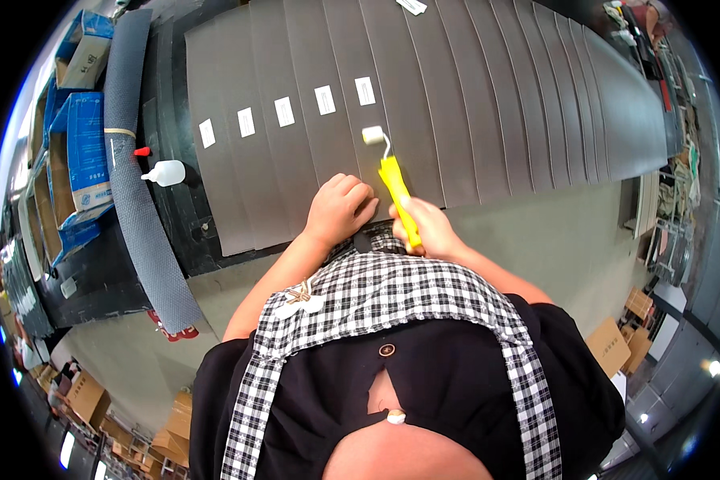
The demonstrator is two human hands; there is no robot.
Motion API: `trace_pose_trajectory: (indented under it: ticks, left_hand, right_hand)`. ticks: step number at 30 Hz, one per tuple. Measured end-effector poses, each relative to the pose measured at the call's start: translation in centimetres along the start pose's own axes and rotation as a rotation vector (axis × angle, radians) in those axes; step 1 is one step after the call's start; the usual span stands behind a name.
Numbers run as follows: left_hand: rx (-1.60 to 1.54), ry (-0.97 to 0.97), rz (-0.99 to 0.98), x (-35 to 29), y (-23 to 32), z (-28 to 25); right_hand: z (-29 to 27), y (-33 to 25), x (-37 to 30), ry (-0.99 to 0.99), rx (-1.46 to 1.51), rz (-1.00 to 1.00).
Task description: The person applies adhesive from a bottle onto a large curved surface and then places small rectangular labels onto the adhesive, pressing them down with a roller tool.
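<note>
Label-rolling step, I'd guess. I have the right hand's fingers closed round the roller, head inside the worktop's near edge, just short of the row's rightmost label. Left hand half-curled on the sheets, can't tell if empty. Next probably calls for aligning, even pressure.

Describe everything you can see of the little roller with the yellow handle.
The small roller has a bright yellow, plastic-looking handle, a thin bent metal-looking wire and a short whitish cylindrical head. The right hand grips the handle's lower part. It slants away from the person, head forward and slightly left, over the overlapping dark grey-brown sheets. Whether the head touches them, I can't tell.
</note>
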State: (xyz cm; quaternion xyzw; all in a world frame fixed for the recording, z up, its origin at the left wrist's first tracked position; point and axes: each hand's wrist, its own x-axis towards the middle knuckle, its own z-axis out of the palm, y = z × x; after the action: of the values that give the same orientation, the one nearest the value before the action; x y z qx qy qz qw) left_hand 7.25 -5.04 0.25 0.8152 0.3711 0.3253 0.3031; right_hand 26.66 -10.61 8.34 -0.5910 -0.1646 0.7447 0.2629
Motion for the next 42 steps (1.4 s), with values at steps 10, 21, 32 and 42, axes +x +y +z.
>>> trace_pose_trajectory:
  ticks: [10, 21, 32, 42]
  left_hand:
    - [0.333, -0.057, -0.144, -1.4, 3.1, 0.1]
    - [0.349, 0.880, -0.797, -3.3, -0.4, -7.3]
    - [0.710, 1.031, -1.083, -6.6, -17.2, -17.5]
    - [-0.398, 0.783, -0.667, 6.7, 1.3, -5.5]
  right_hand:
    - [-4.3, -9.5, 6.9, -0.207, -0.150, -0.313]
    - [-0.2, -16.5, 21.2, -0.089, -0.422, -0.651]
    - [1.1, -15.8, 20.9, 0.269, -0.845, -1.121]
    - [-4.3, -10.1, 9.8, -0.620, 0.044, -0.039]
